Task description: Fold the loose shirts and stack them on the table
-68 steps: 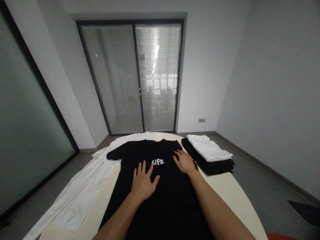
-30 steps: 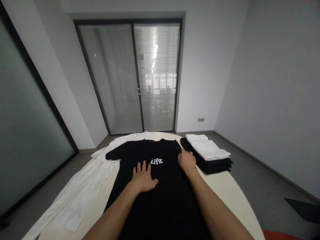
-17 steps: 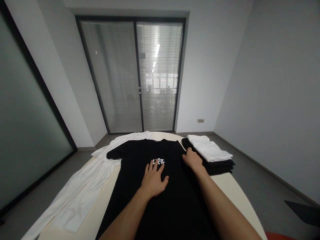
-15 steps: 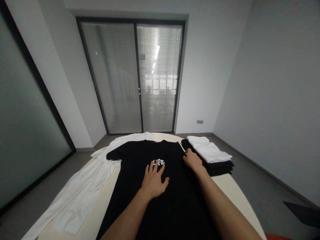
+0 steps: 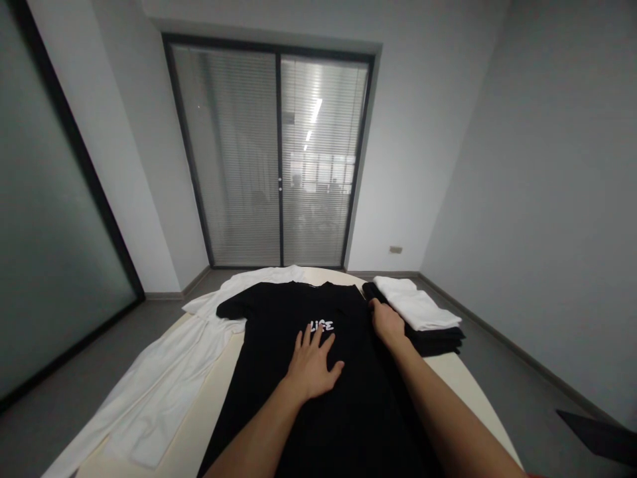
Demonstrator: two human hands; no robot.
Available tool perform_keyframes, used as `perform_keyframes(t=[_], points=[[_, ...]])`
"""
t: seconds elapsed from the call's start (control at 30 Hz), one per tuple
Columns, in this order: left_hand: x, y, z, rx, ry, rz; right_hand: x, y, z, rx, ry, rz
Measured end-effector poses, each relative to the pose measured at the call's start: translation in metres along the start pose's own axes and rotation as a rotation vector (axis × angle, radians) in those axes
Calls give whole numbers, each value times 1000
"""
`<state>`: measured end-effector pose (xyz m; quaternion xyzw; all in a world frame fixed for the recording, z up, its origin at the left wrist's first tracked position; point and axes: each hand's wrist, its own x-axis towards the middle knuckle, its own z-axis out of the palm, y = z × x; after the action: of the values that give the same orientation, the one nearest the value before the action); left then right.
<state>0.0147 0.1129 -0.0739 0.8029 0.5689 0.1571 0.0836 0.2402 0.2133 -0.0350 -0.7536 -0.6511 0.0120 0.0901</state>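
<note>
The right hand (image 5: 387, 323) has slid to the right edge of the black T-shirt (image 5: 277, 342), grip unclear, left hand (image 5: 312, 367) splayed flat on its chest; tugging could bunch it.

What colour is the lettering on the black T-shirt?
White, on the black T-shirt; the lettering shows in the head view.

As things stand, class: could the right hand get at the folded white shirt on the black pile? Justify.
Probably yes. The right hand lies on the black T-shirt beside the pile, and the folded white shirt sits uncovered on top with nothing between them.
</note>
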Motion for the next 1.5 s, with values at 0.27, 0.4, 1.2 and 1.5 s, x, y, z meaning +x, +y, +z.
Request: perform_keyframes(t=[0.27,0.4,1.2,1.5], points=[[-3,-5,-2,13,-53,-32,-3,-4,1,-15,-12,76],[-3,-4,-1,16,-28,-19,-1,-1,-9,9,-64,102],[1,-1,-5,-72,180,185,-50,-31,-42,-18,-609,-435],[10,-3,-6,-175,172,-39,-64,-27,-38,635,-947,-479]])
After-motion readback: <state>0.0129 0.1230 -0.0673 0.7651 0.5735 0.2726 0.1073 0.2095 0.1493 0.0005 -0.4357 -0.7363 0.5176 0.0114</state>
